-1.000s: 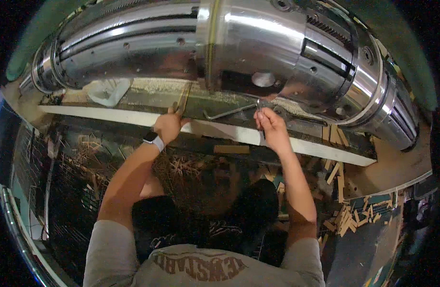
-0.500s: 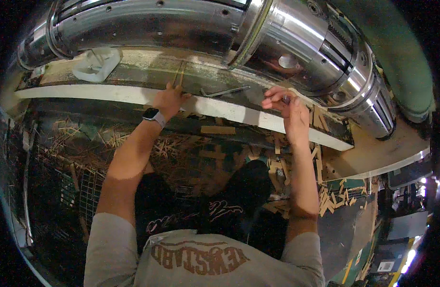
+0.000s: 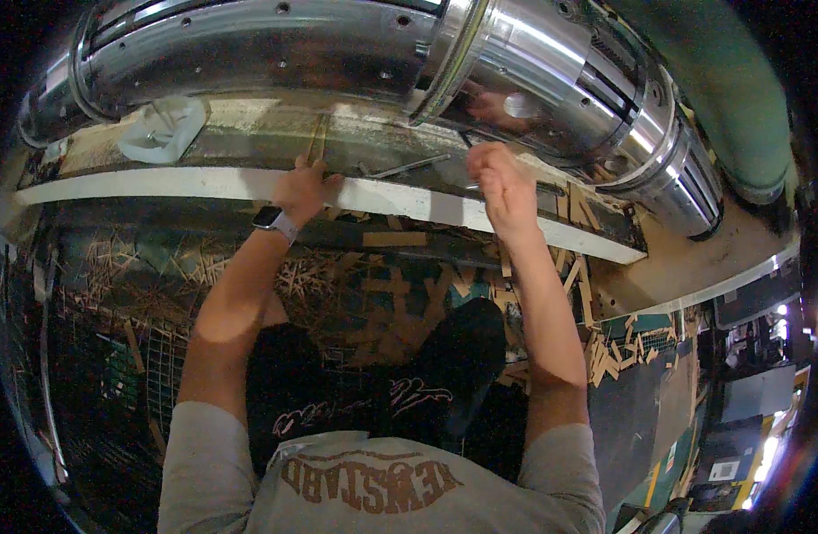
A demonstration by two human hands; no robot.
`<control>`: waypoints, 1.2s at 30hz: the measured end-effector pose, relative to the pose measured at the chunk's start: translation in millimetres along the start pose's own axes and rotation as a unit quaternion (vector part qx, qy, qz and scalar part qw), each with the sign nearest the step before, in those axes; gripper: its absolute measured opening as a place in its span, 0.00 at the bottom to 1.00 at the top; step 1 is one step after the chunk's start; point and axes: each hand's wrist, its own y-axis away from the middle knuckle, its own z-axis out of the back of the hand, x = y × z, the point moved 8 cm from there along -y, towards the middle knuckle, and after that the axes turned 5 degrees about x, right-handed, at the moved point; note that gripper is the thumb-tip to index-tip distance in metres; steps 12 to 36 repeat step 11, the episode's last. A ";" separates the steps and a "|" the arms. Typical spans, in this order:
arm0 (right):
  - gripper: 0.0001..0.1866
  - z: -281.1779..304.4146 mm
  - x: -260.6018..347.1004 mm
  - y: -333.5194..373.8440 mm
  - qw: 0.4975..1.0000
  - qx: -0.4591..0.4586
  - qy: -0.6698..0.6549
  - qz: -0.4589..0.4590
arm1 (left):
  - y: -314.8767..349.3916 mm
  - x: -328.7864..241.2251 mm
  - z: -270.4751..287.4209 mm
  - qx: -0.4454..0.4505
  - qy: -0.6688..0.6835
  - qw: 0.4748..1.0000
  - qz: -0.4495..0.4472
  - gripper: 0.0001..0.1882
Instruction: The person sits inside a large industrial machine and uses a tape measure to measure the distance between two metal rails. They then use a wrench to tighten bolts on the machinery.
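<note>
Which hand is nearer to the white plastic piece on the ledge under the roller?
Left. The left hand rests on the white ledge just right of the white plastic piece; the right hand is much farther right, raised near the metal roller.

White ledge [image 3: 204, 184], wood strips [image 3: 318, 138], metal rod [image 3: 409, 165]

A thin wooden strip [image 3: 317, 142] lay lengthwise across the dusty green machine bed, its near end pinched under the left hand [image 3: 300, 189]. A slim metal rod [image 3: 411, 165] rested flat just left of the raised, loosely closed right hand [image 3: 501, 182]
</note>
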 end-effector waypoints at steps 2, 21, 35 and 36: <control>0.10 -2.4 8.0 -8.5 0.999 0.027 -0.008 0.020 | -4.5 9.2 -10.5 0.033 -0.020 0.999 0.007 0.24; 0.12 4.9 -6.6 -17.8 0.995 0.068 -0.046 -0.065 | -19.5 10.3 -21.8 0.012 -0.028 1.000 0.002 0.25; 0.12 4.9 -6.6 -17.8 0.995 0.068 -0.046 -0.065 | -19.5 10.3 -21.8 0.012 -0.028 1.000 0.002 0.25; 0.12 4.9 -6.6 -17.8 0.995 0.068 -0.046 -0.065 | -19.5 10.3 -21.8 0.012 -0.028 1.000 0.002 0.25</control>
